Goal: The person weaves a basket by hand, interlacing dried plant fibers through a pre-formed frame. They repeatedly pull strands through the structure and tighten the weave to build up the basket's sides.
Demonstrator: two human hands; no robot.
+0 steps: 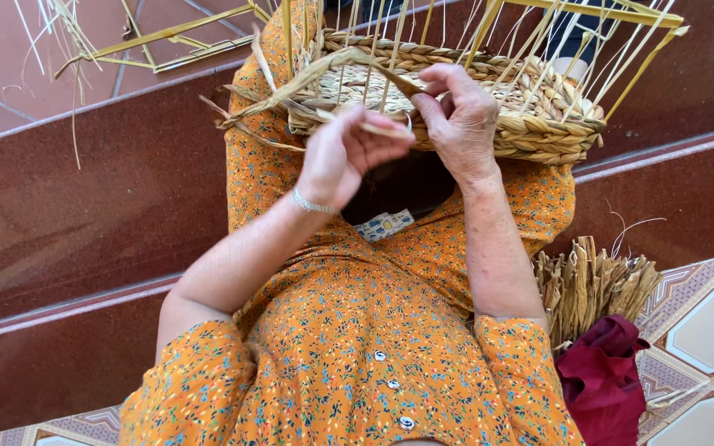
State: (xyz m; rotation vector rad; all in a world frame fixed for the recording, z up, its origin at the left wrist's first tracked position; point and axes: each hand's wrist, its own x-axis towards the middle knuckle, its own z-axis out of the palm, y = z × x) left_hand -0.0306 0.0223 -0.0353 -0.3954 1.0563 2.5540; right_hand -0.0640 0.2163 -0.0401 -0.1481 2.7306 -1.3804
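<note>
Head view: dark red stone steps (84,198), patterned floor tiles (704,322).

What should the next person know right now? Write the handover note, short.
Left hand: closed on a flat straw strand, pulling it across the basket's near rim.
Right hand: fingers pinching the braided rim of the woven basket, steadying it on the lap.
Done: base and low braided wall are woven.
Left: upright stakes stand unwoven above the rim, so the wall is unfinished.
Supplies: bundle of dried straw and a dark red cloth lie at the person's right side.
</note>
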